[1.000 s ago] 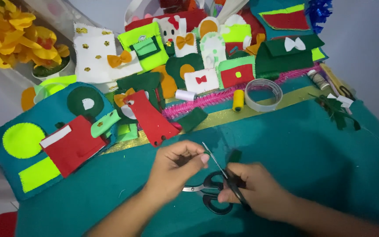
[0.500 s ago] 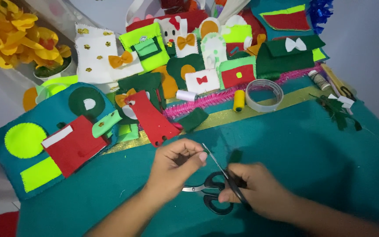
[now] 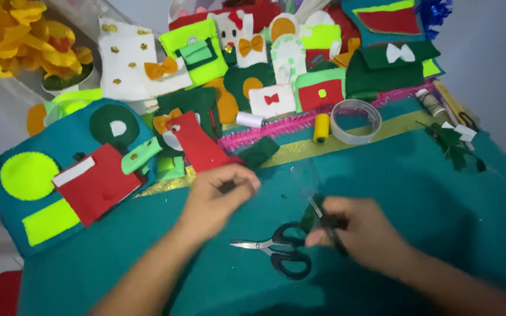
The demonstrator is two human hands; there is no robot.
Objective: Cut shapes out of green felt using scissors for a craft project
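My left hand [image 3: 218,196] hovers over the teal felt sheet [image 3: 382,175] with thumb and fingers pinched on what looks like a small dark scrap [image 3: 227,186]. My right hand [image 3: 361,234], blurred by motion, grips a dark green felt piece [image 3: 310,215] together with a thin pale strip. Black-handled scissors [image 3: 276,254] lie flat on the teal felt between my hands. Their blades point left and their handles sit just left of my right fingers. Neither hand holds them.
Many felt cut-outs in red, green, white and orange crowd the back. A tape roll [image 3: 355,121], a yellow thread spool [image 3: 321,127] and a pink fringe strip [image 3: 276,130] lie beyond the sheet. A teal felt panel [image 3: 7,216] with shapes lies left, and yellow flowers [image 3: 13,35] stand far left.
My right hand has let go of the scissors, which now lie on the felt, and holds a dark green piece instead. My left hand has drawn away to the left.
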